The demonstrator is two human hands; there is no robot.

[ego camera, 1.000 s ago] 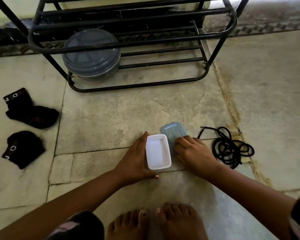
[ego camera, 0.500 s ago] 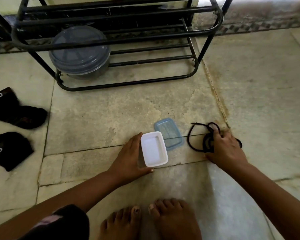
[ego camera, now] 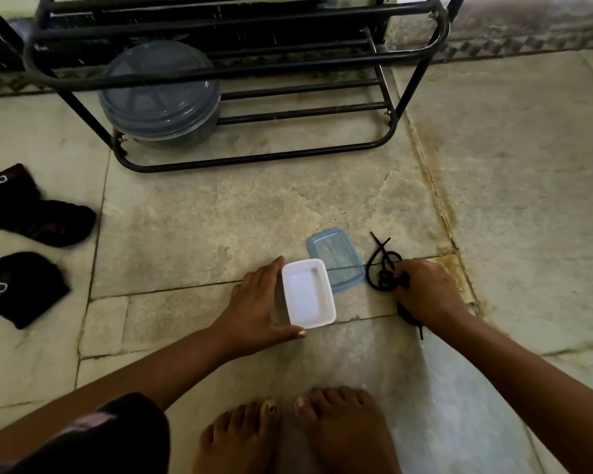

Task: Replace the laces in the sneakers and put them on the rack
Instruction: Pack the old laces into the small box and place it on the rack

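Laces (ego camera: 384, 273), black and tangled, lie on the stone floor (ego camera: 220, 217) right of centre, partly under the right hand (ego camera: 428, 295), whose fingers are closed on the bundle; one end trails out below the wrist. Just left of them a blue lid (ego camera: 336, 258) lies flat, its near edge tucked behind a white tub (ego camera: 308, 292). A black metal rack (ego camera: 254, 63) fills the upper frame, with a lidded grey pot (ego camera: 160, 94) on its lowest bars. Two black socks (ego camera: 31, 213) sit at the left edge, slightly blurred. No sneakers show. The left hand (ego camera: 257, 309) cups the tub's left side, thumb along its near corner. Bare feet (ego camera: 288, 432) are cut off at the bottom.
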